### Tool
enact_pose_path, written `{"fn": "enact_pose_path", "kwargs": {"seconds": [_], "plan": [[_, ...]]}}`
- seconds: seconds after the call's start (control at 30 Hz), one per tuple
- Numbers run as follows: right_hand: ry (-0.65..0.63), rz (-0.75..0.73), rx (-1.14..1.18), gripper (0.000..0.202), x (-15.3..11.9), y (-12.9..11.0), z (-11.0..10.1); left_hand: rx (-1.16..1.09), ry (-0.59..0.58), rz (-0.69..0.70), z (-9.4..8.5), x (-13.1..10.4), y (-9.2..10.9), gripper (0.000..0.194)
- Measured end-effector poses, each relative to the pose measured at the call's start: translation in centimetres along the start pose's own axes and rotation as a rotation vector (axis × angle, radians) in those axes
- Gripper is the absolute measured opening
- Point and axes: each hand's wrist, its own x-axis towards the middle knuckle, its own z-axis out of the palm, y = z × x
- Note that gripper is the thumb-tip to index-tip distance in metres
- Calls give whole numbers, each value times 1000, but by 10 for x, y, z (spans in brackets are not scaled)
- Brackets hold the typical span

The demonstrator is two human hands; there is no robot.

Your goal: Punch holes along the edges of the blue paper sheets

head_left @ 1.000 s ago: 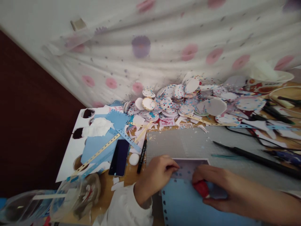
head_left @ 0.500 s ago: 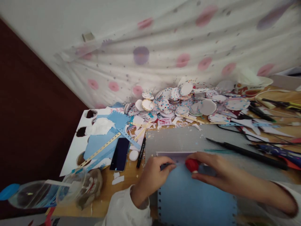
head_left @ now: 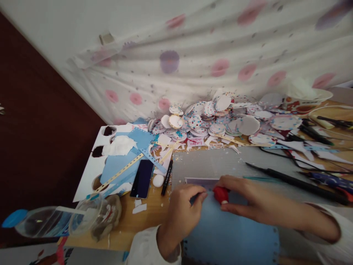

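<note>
A blue sheet (head_left: 234,235) with punched holes along its side edges lies in front of me, over a pale sheet edge (head_left: 202,181) at its top. My right hand (head_left: 245,195) grips a small red rounded object with a pale tip (head_left: 221,194) between thumb and fingers, tip down on or just above the blue sheet. I cannot tell its exact kind. My left hand (head_left: 185,206) is over the sheet's upper left, thumb and forefinger pinched together. Whatever those fingertips hold, if anything, is too small to make out.
A phone (head_left: 142,179), a black marker (head_left: 167,178) and a white round piece (head_left: 158,180) lie left of my hands. Decorated paper discs (head_left: 195,121) are heaped behind. At right is a black pointed tool (head_left: 298,183); at left, a plastic bottle (head_left: 41,222).
My right hand has shifted slightly left with the red object, closer to my left hand. The left hand keeps its pinch. The view has turned a little.
</note>
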Motion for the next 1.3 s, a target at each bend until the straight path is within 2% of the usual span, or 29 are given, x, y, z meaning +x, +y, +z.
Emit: {"fn": "enact_pose_path", "kwargs": {"seconds": [0.17,0.37,0.6,0.8,0.9,1.03,1.13,1.23,1.3], "plan": [[-35,2,58,15,2,0,-2,-30,12,-42,1,-2,2,16],[2,23,100,14,4,6,6,-29,39,-37,1,-8,1,15],[0,88,142,15,11,2,2,-29,104,27,8,-7,-6,17],[-25,115,196,19,18,12,5,-4,133,80,10,-3,-12,17],[12,91,214,18,19,18,11,-11,137,77,11,-3,-15,17],[92,21,217,15,18,24,20,-18,91,27,8,-4,-19,18],[108,-9,176,15,18,24,23,56,-16,41,-2,-1,-15,14],[86,-19,95,10,20,18,22,215,-137,166,-12,11,-4,44],[74,-32,38,7,21,14,21,326,-196,253,-12,22,1,57]]}}
